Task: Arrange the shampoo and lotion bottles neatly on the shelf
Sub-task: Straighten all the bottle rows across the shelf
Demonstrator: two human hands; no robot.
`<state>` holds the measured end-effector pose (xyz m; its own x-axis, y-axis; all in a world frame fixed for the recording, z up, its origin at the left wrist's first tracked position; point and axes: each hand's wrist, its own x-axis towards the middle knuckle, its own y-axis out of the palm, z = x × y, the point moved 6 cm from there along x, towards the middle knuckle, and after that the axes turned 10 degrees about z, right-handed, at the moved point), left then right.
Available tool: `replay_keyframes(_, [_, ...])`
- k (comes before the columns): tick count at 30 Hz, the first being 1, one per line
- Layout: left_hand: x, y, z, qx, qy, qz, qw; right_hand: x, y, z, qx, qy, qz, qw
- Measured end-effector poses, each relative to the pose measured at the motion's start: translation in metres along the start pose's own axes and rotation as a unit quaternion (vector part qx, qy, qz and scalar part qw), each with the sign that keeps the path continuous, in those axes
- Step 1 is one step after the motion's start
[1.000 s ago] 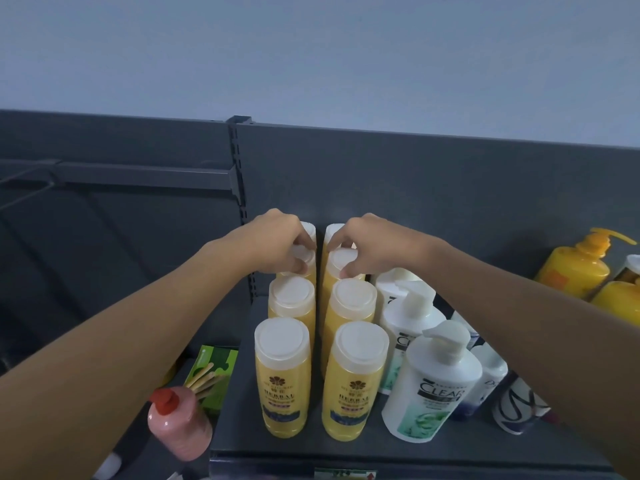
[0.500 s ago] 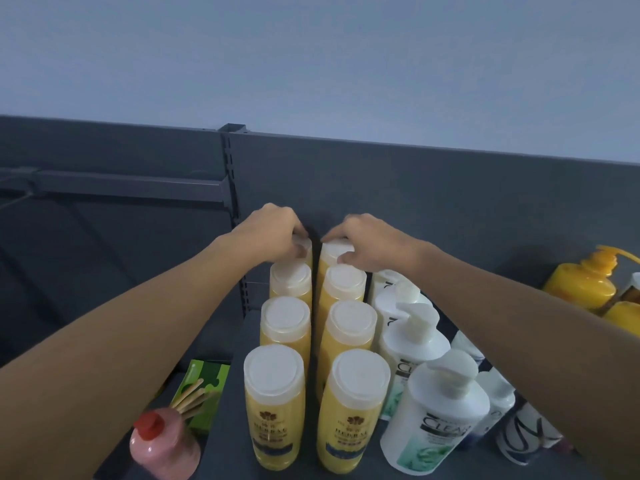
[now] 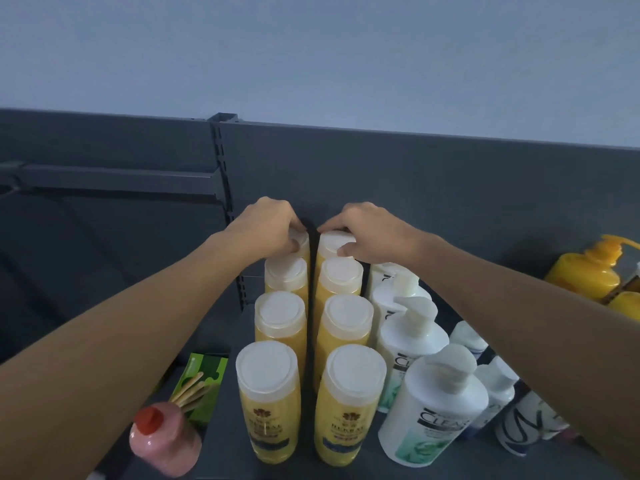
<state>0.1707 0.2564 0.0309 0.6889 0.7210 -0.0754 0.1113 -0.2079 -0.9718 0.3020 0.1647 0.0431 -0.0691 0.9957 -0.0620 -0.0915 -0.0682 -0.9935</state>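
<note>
Two rows of yellow shampoo bottles with white caps run front to back on the dark grey shelf. My left hand grips the cap of the rearmost left yellow bottle. My right hand grips the cap of the rearmost right yellow bottle. Both bottles stand against the shelf's back panel. In front of them stand further yellow bottles, the nearest pair at the front left yellow bottle and the front right yellow bottle. White pump bottles line up to the right.
A pink bottle with a red cap and a green box sit lower left. Small white bottles lie on the right under my forearm. Yellow pump bottles stand far right. A slotted upright post rises behind.
Both hands have moved from the second-rearmost bottles back to the rearmost pair against the panel. The view has shifted closer and slightly up.
</note>
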Motion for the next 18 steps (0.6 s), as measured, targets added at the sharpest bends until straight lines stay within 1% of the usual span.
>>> replay_keyframes(2, [-0.005,-0.001,-0.004,0.031,-0.007,-0.016,0.999,-0.011,-0.01,-0.001,0.014,0.001,-0.019,1.0])
replay_keyframes(4, [-0.013,-0.008,-0.014,0.036,0.007,-0.057,0.998,-0.031,-0.023,-0.004,0.024,0.014,-0.041,0.999])
replay_keyframes(6, [-0.024,-0.02,-0.034,0.014,0.049,-0.096,0.994,-0.058,-0.032,-0.006,0.03,0.033,-0.046,0.998])
replay_keyframes(7, [-0.03,-0.025,-0.046,0.0,0.077,-0.098,0.992,-0.073,-0.034,-0.007,0.039,0.04,-0.043,0.998])
replay_keyframes(8, [-0.036,-0.028,-0.062,-0.019,0.108,-0.086,0.99,-0.089,-0.034,-0.007,0.052,0.046,-0.037,0.997])
replay_keyframes(10, [-0.047,-0.026,-0.096,-0.051,0.172,-0.024,0.983,-0.119,-0.031,-0.007,0.075,0.062,-0.016,0.995])
replay_keyframes(12, [-0.058,-0.016,-0.127,-0.047,0.22,0.032,0.974,-0.143,-0.025,-0.006,0.081,0.078,0.008,0.994])
replay_keyframes(13, [-0.063,-0.011,-0.141,-0.035,0.237,0.048,0.97,-0.152,-0.022,-0.006,0.078,0.086,0.016,0.993])
replay_keyframes(15, [-0.068,0.0,-0.16,-0.009,0.253,0.069,0.965,-0.167,-0.015,-0.005,0.062,0.099,0.029,0.993])
replay_keyframes(18, [-0.075,0.015,-0.174,0.022,0.256,0.089,0.962,-0.181,-0.007,-0.004,0.047,0.11,0.034,0.992])
